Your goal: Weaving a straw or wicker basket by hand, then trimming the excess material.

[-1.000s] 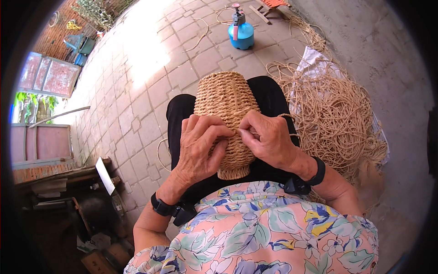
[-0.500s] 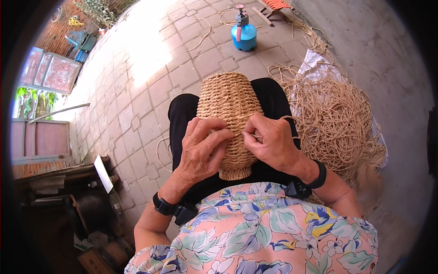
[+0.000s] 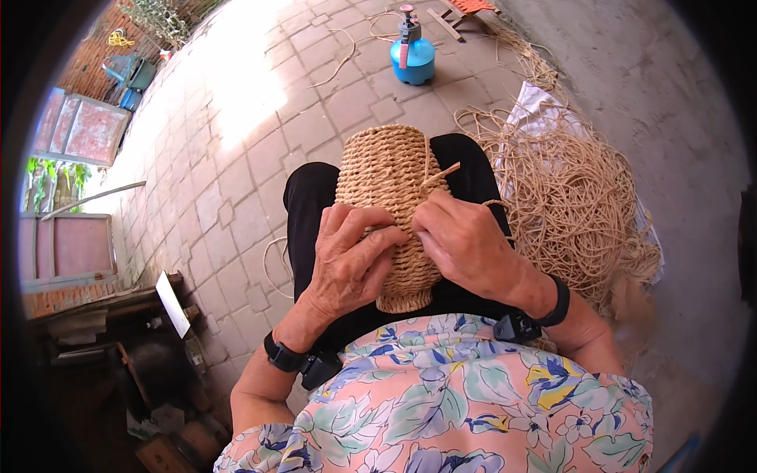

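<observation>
A tapered basket of tan twisted cord [image 3: 378, 158] lies lengthwise across my lap, its narrow ringed end toward me. My left hand [image 3: 347, 260] rests on its left side with fingers curled against the weave, fingertips near the middle. My right hand [image 3: 461, 244] is pinched at the weave on the right side, close to the left fingertips; what is in the pinch is hidden. Just above those right fingers a short loose strand [image 3: 445, 173] sticks out from the basket at an angle.
A tangled heap of cord [image 3: 572, 221] lies on a white sack [image 3: 536, 106] at my right. A blue pump sprayer [image 3: 414, 63] stands on the paving ahead, near a folding stool [image 3: 465, 16]. Dark clutter [image 3: 142, 370] with a white board [image 3: 172, 303] is at lower left.
The loose strand that lay flat along the basket now sticks out to the right. My right fingertips have shifted slightly and are turned further under; my left hand has barely moved.
</observation>
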The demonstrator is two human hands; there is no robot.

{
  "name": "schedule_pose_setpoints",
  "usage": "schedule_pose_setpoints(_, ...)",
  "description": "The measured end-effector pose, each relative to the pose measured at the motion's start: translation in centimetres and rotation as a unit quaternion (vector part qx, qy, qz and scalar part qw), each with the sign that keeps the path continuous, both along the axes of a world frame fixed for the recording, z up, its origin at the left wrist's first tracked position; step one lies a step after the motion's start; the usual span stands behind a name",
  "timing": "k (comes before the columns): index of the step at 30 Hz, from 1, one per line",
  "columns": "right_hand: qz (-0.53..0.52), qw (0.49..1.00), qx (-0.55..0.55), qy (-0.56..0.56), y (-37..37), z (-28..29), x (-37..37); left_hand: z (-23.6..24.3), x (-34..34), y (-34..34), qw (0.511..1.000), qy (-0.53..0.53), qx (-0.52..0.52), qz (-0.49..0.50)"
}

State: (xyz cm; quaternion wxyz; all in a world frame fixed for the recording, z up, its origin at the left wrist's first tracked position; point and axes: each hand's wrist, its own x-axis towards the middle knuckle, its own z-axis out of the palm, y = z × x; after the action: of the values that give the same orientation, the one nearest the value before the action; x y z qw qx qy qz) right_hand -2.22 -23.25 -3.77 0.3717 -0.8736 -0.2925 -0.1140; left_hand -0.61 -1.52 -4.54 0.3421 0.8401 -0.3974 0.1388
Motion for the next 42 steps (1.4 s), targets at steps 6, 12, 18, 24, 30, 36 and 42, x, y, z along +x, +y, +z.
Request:
schedule_pose_setpoints(6,-0.041,0.989,-0.132,0.052,0.3,2.5,0.5,0.1,-0.1,0.1,1.000,0.001,-0.007,-0.003)
schedule_pose_setpoints(12,-0.034,0.976,-0.214,0.010,1.5,2.3,0.9,-0.5,0.1,0.2,0.999,-0.005,-0.034,-0.018)
schedule_pose_setpoints(18,0.010,0.995,-0.034,0.095,-0.2,1.9,1.3,-0.4,0.0,0.1,1.000,-0.017,-0.011,-0.004)
schedule_pose_setpoints(24,0.006,0.997,-0.035,0.068,-2.0,2.9,0.4,0.1,-0.1,0.0,1.000,-0.026,-0.003,-0.003)
schedule_pose_setpoints(30,0.002,0.998,-0.061,0.005,-1.4,1.1,0.6,0.2,-0.2,-0.1,1.000,-0.016,0.003,-0.002)
schedule_pose_setpoints(36,-0.009,0.998,-0.066,0.021,-0.3,0.6,0.7,-0.3,0.0,0.1,1.000,-0.025,0.006,-0.002)
schedule_pose_setpoints(42,0.020,0.998,-0.038,0.034,-0.5,0.8,0.2,-0.4,-0.1,0.1,1.000,-0.027,0.007,0.002)
